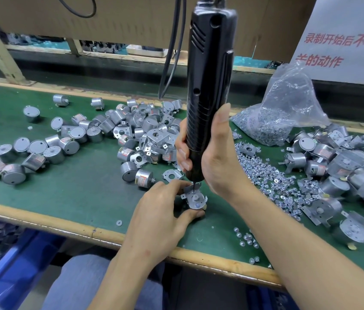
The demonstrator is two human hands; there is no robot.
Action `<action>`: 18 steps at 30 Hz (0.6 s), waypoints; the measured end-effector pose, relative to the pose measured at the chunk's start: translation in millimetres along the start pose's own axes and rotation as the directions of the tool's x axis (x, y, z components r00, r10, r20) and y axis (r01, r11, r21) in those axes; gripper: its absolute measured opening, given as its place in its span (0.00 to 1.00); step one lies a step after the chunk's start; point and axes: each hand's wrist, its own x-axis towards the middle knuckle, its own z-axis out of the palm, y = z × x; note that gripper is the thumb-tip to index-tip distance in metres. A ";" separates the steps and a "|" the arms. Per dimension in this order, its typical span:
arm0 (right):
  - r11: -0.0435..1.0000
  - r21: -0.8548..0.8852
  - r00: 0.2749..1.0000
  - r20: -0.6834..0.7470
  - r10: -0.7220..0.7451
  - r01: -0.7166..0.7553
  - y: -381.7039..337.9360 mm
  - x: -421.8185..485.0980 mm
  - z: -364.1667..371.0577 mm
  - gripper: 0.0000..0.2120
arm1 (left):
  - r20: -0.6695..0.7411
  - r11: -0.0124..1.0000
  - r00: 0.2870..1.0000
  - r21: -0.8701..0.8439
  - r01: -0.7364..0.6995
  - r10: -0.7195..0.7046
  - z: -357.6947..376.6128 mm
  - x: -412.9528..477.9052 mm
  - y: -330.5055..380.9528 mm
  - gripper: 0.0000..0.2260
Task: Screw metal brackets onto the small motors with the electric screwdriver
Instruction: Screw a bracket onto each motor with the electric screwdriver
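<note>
Electric screwdriver (208, 86) is gripped upright by the right hand (212, 157), fingers wrapped round the black barrel, so the bit is kept square on a screw at the far edge of the bracketed motor (195, 199); that motor is pinched by the left hand (161, 211) near the front edge of the green bench (76, 198), presumably against spin; loose screws (272, 175) are heaped just to the right, within reach.

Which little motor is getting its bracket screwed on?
The motor pinched by the left hand, right under the screwdriver tip; the other motors lie loose.
</note>
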 end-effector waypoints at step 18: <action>1.000 0.006 0.996 -0.085 -0.025 0.026 -8.9 10.8 -47.6 0.42 | -0.016 0.998 0.998 0.001 -0.065 0.065 -0.2 -1.0 1.4 0.19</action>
